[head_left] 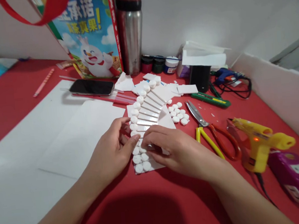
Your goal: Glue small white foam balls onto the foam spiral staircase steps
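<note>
A white piece [152, 106] with fanned thin strips and a curved row of round white discs [139, 99] lies at the centre. My left hand [116, 146] rests at its left edge, thumb and fingers closed around the rim beside the discs. From the right, my right hand [168, 147] reaches over the lower part, its fingers curled close to the left thumb. Whatever lies between the right fingertips is hidden. Paired discs [141, 163] show below the hands. Several loose discs [178, 113] form a small pile to the right.
Scissors [214, 130], a yellow glue gun [259, 142] and a purple packet [294, 179] lie on the right. Behind stand a steel flask [131, 37], paint jars [158, 64] and a green cutter [211, 100]. A phone [92, 87] and white sheets [54, 134] are left.
</note>
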Motion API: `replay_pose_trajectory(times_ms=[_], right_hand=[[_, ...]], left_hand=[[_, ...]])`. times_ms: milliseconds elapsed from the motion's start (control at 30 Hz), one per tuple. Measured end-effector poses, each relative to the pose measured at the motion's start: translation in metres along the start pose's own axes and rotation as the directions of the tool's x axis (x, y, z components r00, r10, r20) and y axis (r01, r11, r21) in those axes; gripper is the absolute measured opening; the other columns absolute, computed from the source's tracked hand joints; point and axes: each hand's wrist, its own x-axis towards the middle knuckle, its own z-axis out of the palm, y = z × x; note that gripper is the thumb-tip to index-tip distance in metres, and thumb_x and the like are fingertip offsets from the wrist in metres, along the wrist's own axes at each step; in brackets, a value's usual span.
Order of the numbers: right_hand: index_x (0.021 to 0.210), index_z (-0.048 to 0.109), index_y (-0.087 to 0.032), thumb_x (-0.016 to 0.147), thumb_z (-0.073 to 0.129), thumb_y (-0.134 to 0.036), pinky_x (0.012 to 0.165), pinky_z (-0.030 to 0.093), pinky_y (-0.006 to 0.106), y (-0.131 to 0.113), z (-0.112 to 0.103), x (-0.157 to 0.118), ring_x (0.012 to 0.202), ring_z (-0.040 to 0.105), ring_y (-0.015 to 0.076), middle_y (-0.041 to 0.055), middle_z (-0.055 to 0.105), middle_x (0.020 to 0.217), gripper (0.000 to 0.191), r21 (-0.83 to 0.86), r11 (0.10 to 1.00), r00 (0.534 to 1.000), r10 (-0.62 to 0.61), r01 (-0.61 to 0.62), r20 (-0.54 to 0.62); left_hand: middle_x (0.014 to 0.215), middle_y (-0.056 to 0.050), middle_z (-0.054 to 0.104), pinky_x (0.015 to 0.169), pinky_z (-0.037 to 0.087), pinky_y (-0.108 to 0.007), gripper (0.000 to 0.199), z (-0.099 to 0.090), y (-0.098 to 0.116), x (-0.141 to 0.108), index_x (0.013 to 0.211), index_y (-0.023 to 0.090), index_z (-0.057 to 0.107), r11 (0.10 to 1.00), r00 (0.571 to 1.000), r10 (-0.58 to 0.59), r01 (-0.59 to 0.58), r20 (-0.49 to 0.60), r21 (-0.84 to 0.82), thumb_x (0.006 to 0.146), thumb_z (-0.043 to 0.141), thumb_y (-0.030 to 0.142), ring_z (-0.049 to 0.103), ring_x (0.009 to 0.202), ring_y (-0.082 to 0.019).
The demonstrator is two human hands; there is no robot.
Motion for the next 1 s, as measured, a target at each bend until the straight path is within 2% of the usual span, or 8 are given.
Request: replay_pose_trajectory(times_ms=[367, 467, 533, 667, 767, 1000], right_hand=[[0.104, 0.064, -0.016, 0.097, 0.05, -0.007, 0.084, 0.05, 0.03, -0.007, 0.006, -0.002, 0.094, 0.062, 0.0184, 0.0114, 0.064, 0.107, 0.018, -0.095, 0.996, 1.0, 0.0, 0.0, 0.009], [0.11, 0.065, -0.015, 0.098, 0.051, -0.009, 0.085, 0.05, 0.029, -0.004, 0.002, -0.005, 0.095, 0.063, 0.0174, 0.0109, 0.065, 0.11, 0.019, -0.029, 1.0, 1.0, 0.004, -0.004, -0.005], [0.112, 0.065, -0.015, 0.096, 0.055, -0.01, 0.084, 0.05, 0.028, -0.002, -0.002, -0.007, 0.093, 0.063, 0.016, 0.0088, 0.067, 0.108, 0.02, 0.048, 0.999, 0.998, 0.005, -0.002, -0.067], [0.096, 0.067, -0.017, 0.092, 0.061, -0.009, 0.078, 0.049, 0.026, 0.003, -0.008, -0.008, 0.084, 0.063, 0.0137, 0.003, 0.069, 0.093, 0.011, 0.132, 0.988, 0.972, 0.107, -0.081, -0.211], [0.091, 0.068, -0.018, 0.092, 0.063, -0.009, 0.076, 0.048, 0.025, 0.004, -0.007, -0.006, 0.081, 0.063, 0.013, 0.0017, 0.07, 0.089, 0.01, 0.14, 0.983, 0.963, 0.149, -0.12, -0.224], [0.096, 0.069, -0.017, 0.091, 0.066, -0.012, 0.076, 0.049, 0.025, 0.001, 0.006, -0.003, 0.085, 0.063, 0.014, 0.0039, 0.07, 0.093, 0.008, 0.177, 0.98, 0.97, 0.125, -0.089, -0.208]], left_hand=[[0.102, -0.004, 0.068, 0.079, 0.053, -0.039, 0.053, 0.0, -0.001, 0.001, 0.137, 0.026, 0.051, 0.999, 1.0, -0.009, 0.009, 0.014, -0.033, 0.092, 0.061, 0.053, 0.068, 0.091, -0.026], [0.108, -0.005, 0.067, 0.078, 0.053, -0.037, 0.054, -0.001, -0.002, 0.002, 0.137, 0.026, 0.05, 0.998, 1.0, -0.002, 0.003, 0.02, -0.06, 0.091, 0.063, 0.052, 0.067, 0.091, -0.024], [0.111, -0.005, 0.066, 0.075, 0.053, -0.035, 0.053, -0.001, -0.002, 0.002, 0.135, 0.025, 0.051, 0.995, 1.0, -0.009, 0.012, 0.025, -0.097, 0.091, 0.063, 0.053, 0.066, 0.089, -0.023], [0.106, -0.004, 0.066, 0.068, 0.051, -0.033, 0.05, -0.004, 0.0, 0.001, 0.134, 0.026, 0.053, 0.979, 0.998, -0.053, 0.061, 0.047, -0.197, 0.094, 0.059, 0.055, 0.063, 0.08, -0.019], [0.1, -0.003, 0.066, 0.065, 0.05, -0.032, 0.049, -0.005, 0.001, -0.001, 0.135, 0.025, 0.053, 0.974, 0.997, -0.059, 0.07, 0.057, -0.215, 0.095, 0.057, 0.054, 0.061, 0.075, -0.019], [0.098, -0.003, 0.066, 0.064, 0.049, -0.032, 0.047, -0.005, 0.002, 0.0, 0.136, 0.025, 0.052, 0.969, 0.995, -0.053, 0.071, 0.084, -0.236, 0.094, 0.059, 0.046, 0.058, 0.07, -0.017]])
